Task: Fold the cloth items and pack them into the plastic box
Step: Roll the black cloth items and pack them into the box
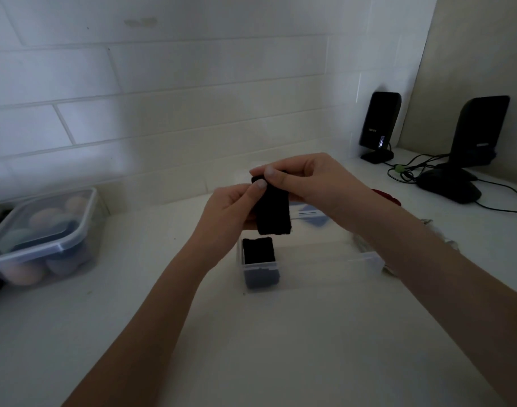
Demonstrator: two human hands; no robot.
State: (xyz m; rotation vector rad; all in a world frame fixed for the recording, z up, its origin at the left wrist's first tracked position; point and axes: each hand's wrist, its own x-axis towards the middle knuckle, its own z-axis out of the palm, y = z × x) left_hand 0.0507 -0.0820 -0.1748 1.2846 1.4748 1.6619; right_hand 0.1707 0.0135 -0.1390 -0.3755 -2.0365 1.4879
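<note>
Black cloth [273,211], folded into a narrow strip, hangs upright above the white counter [280,348], held at its top edge by both hands. The left hand [231,208] pinches the strip's upper left corner between thumb and fingers, its thumbnail facing the camera. The right hand [316,183] pinches the same top edge from the other side, thumb laid across the front of the fabric just above the left thumb, the remaining fingers curled behind. The two thumbs nearly touch. Below the pinch the strip drops freely, and its lower edge ends a little above the clear plastic box [324,262].

Directly beneath the held strip, a second black cloth piece [258,251] already sits folded in the left end of that box, standing against its end wall. The rest of the box stretches away to the right under the right forearm, and its contents there cannot be made out.

Behind the right wrist a bit of red [386,196] shows, along with something blue [313,220] lying flat. Far left of the grip sits a lidded container [46,233] filled with rounded pastel shapes. Far right and beyond the hands stand two black speakers [379,124] with tangled cables [407,168] against the tiled wall [163,83].
</note>
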